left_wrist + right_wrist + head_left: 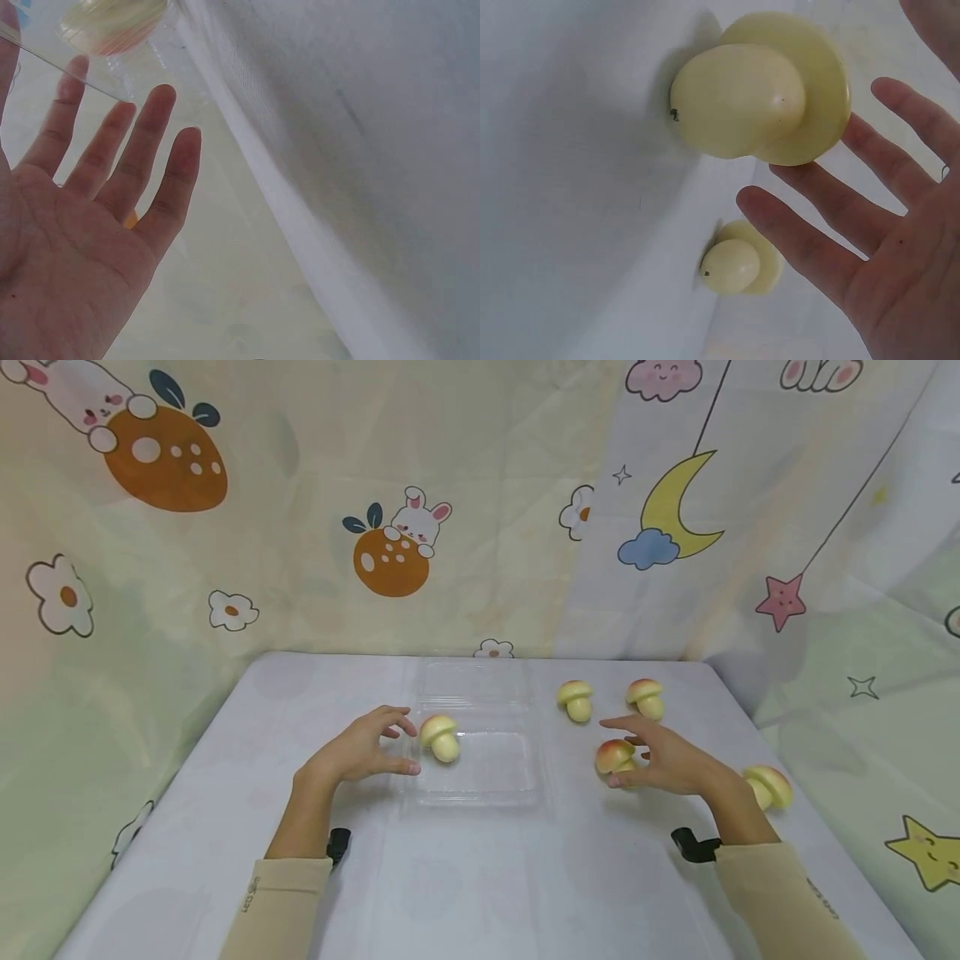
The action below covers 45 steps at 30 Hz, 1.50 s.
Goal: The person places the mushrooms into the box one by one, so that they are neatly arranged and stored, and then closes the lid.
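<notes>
A clear plastic clamshell box (480, 768) lies with its lid laid back in the middle of the table. One toy mushroom (439, 738), yellow with a reddish cap, sits at the left of its tray. My left hand (367, 747) is beside the box's left edge, thumb and fingers spread apart; in the left wrist view its palm (82, 240) holds nothing. Around another toy mushroom (613, 756) on the table, my right hand (671, 756) has its fingers apart. The right wrist view shows this mushroom's pale stem (735, 101) in front of the extended fingers.
Two more toy mushrooms, a left one (576, 700) and a right one (647, 697), stand behind the right hand. Another mushroom (771, 787) lies near the table's right edge, partly behind the right wrist. A printed cloth (480, 510) hangs along the back and sides.
</notes>
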Each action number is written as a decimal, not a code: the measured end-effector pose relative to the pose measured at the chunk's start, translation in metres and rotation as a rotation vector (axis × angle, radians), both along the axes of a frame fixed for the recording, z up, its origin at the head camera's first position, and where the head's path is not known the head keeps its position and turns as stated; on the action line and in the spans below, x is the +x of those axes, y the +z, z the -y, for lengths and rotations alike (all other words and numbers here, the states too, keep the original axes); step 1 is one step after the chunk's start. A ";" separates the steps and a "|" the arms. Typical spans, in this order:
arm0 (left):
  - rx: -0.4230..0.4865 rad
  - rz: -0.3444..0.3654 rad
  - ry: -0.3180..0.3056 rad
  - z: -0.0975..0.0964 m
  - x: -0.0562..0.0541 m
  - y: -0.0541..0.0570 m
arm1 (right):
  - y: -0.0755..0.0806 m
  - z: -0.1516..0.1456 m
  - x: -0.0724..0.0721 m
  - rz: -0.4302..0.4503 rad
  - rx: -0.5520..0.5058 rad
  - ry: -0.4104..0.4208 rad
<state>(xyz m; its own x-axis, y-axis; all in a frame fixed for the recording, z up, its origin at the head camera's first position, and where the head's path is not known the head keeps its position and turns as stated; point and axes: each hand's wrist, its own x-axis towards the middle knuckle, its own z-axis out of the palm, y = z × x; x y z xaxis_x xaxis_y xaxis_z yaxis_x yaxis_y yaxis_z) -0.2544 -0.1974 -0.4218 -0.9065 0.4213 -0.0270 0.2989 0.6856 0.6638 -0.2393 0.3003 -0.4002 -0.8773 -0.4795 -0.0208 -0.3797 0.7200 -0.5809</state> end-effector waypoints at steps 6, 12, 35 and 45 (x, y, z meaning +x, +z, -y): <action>-0.003 0.007 0.005 0.001 -0.001 -0.001 | -0.007 -0.005 -0.001 -0.004 0.010 0.010; -0.002 0.011 0.004 0.002 -0.001 -0.001 | -0.010 -0.008 0.000 0.005 0.022 0.005; 0.009 0.017 0.012 -0.002 -0.001 -0.001 | -0.019 -0.015 -0.003 0.013 -0.001 -0.005; 0.001 0.023 0.024 -0.001 0.000 0.000 | -0.025 -0.009 -0.003 -0.043 -0.117 0.002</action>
<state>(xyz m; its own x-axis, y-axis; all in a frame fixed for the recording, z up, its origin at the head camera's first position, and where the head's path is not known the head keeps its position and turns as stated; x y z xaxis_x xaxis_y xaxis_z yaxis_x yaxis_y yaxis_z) -0.2547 -0.1964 -0.4220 -0.9156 0.3993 -0.0475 0.2669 0.6919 0.6709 -0.2419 0.3089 -0.4252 -0.8751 -0.4784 0.0724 -0.4074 0.6476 -0.6439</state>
